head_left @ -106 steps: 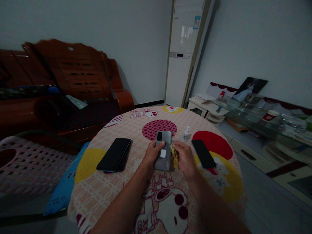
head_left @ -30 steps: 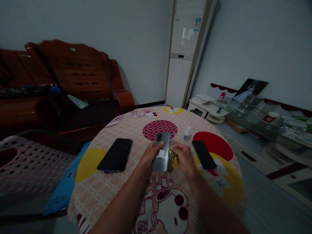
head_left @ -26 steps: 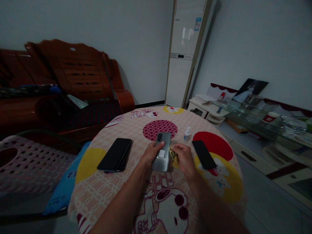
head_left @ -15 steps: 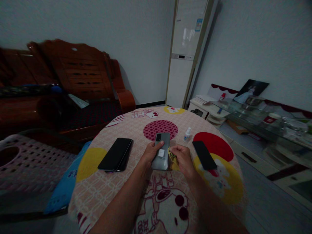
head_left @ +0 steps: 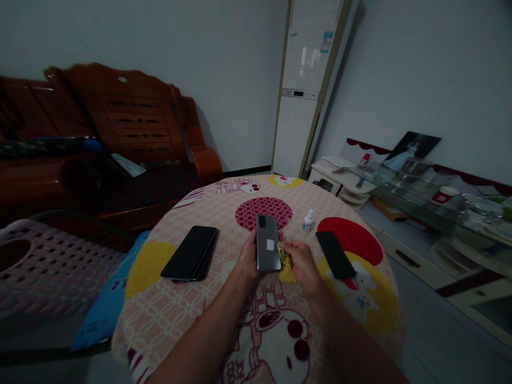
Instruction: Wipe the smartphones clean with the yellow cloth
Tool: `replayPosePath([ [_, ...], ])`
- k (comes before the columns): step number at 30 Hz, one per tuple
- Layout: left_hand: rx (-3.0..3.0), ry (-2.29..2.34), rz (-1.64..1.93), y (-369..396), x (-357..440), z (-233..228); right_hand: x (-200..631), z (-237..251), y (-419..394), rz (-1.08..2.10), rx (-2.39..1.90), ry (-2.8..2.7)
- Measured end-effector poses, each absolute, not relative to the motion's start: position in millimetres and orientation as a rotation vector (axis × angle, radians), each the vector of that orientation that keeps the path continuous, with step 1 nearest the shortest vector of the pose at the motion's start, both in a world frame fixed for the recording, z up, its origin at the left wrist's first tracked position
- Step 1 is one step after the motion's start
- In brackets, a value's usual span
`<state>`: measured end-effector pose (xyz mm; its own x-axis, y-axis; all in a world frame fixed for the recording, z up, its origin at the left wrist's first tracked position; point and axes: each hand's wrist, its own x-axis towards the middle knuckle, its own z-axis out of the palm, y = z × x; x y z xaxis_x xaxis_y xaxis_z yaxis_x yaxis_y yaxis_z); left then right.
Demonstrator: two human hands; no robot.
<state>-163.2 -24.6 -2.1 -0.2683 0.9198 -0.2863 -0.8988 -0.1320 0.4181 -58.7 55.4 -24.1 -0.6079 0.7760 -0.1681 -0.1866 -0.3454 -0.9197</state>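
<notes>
Grey phone (back up) | gripped by left hand | right hand pinches yellow cloth

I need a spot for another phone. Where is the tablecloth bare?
Bare: the yellow patch left of the stacked black phones, and the far edge beyond the small bottle. Crowded: the middle, with the left hand holding the grey phone and the right hand holding the yellow cloth.

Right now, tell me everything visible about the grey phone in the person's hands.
The grey phone shows its back: smooth, glossy grey, with a dark camera block at the top left corner and a small white sticker near the middle. It is held above the table, long axis pointing away, top end farthest. The left hand grips its left edge from behind; the right hand, holding a yellow cloth, meets its right edge.
</notes>
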Motion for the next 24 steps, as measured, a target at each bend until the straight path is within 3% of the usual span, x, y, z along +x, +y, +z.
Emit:
replayPosePath([
  [15,-0.032,0.679,1.730,-24.9,-156.1,-6.3,-56.4,0.9,47.5,1.767,-0.656,-1.345],
  [24,0.152,0.848,1.943,-21.3,-147.0,-7.7,-51.5,8.7,42.9,1.779,-0.573,-1.377],
])
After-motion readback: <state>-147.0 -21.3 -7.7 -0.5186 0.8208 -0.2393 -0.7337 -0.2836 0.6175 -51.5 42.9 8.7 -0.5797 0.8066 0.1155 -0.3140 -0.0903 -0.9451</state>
